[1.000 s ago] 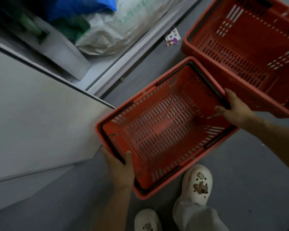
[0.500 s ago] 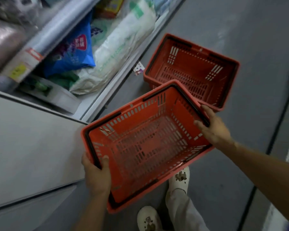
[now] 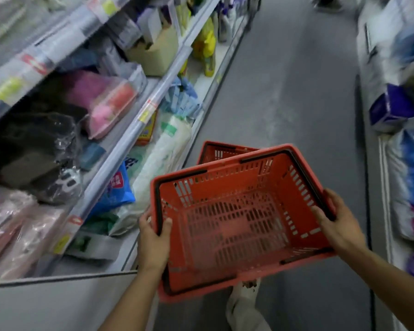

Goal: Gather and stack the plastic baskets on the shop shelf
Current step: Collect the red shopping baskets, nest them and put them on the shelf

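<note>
Shop aisle, stocked shelves (image 3: 139, 120) with price tags (image 3: 151, 108), packaged goods (image 3: 110, 103)

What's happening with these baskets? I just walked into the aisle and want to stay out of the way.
A person is holding an empty red basket by its two short ends, left hand on one rim and right hand on the other. A second red basket sits on the floor just beyond it, beside the shelving. They are not stacked yet.
</note>
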### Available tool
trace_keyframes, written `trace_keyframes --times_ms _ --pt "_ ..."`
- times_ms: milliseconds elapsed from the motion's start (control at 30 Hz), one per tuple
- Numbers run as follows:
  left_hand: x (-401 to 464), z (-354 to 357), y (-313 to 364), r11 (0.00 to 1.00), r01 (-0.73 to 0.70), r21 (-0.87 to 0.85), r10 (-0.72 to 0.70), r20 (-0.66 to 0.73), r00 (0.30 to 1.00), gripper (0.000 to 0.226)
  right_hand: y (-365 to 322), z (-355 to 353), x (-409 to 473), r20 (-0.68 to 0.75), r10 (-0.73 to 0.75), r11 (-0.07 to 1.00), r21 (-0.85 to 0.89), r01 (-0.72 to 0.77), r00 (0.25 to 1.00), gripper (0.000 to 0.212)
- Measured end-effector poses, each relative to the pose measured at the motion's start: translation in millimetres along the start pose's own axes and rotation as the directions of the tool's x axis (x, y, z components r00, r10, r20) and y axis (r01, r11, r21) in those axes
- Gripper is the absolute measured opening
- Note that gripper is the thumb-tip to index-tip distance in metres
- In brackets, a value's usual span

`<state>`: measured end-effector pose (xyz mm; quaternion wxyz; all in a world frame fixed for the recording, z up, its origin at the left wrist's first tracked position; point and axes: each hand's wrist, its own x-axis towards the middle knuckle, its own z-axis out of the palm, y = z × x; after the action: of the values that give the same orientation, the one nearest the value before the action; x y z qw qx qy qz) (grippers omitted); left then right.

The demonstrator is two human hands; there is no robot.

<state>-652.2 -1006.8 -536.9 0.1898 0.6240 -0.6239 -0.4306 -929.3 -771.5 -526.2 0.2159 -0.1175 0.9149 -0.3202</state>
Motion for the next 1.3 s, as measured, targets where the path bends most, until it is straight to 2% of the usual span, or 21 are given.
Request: trace_keyframes --times_ms 200,333,500,700,867,1000,1100,1167,1300 --pt "94.0 47.1 64.6 1.0 -0.024 0.007 0.023 0.13 0.991 0.049 -10.6 4.7 61.8 -0.096 0.148 0.975 0.178 -0.129 0.984 0.057" --pt "156.3 88.6 107.6 0.998 -0.041 -0.057 0.053 0.22 0.974 0.038 -14.2 19.5 105.7 -0.118 0.254 0.939 0.268 -0.215 0.96 0.06" --pt "214.6 131.8 124.8 0.995 -0.097 -0.036 0.104 0.314 0.944 0.041 -17.3 40.8 144.9 -0.125 0.323 0.902 0.339 -0.266 0.938 0.055" --pt "268.9 174.3 98.9 0.996 -0.081 0.026 0.066 0.371 0.926 0.051 -2.7 86.5 173.2 -0.12 0.399 0.861 0.389 -0.327 0.909 0.05" --pt "306.6 212.2 57.1 0.994 -0.04 0.099 -0.009 0.452 0.892 0.056 24.8 127.5 200.7 -0.016 0.487 0.812 0.378 -0.445 0.873 0.051" --pt "332.1 234.7 11.6 0.972 -0.083 0.219 -0.053 0.553 0.831 0.056 47.7 154.4 228.6 0.059 0.497 0.839 0.222 -0.496 0.866 0.062" --pt "337.9 241.3 -6.1 0.929 -0.251 0.271 0.048 0.585 0.81 0.055 62.0 167.2 246.5 0.054 0.415 0.89 0.182 -0.418 0.908 0.08" --pt "340.5 245.6 -14.0 0.911 -0.333 0.244 0.13 0.596 0.792 0.058 69.0 172.0 257.0 0.057 0.39 0.899 0.193 -0.394 0.919 0.084" --pt "342.6 255.0 -31.5 0.924 -0.339 0.175 0.175 0.596 0.784 0.063 78.4 181.8 271.6 0.081 0.325 0.924 0.184 -0.334 0.942 0.071"
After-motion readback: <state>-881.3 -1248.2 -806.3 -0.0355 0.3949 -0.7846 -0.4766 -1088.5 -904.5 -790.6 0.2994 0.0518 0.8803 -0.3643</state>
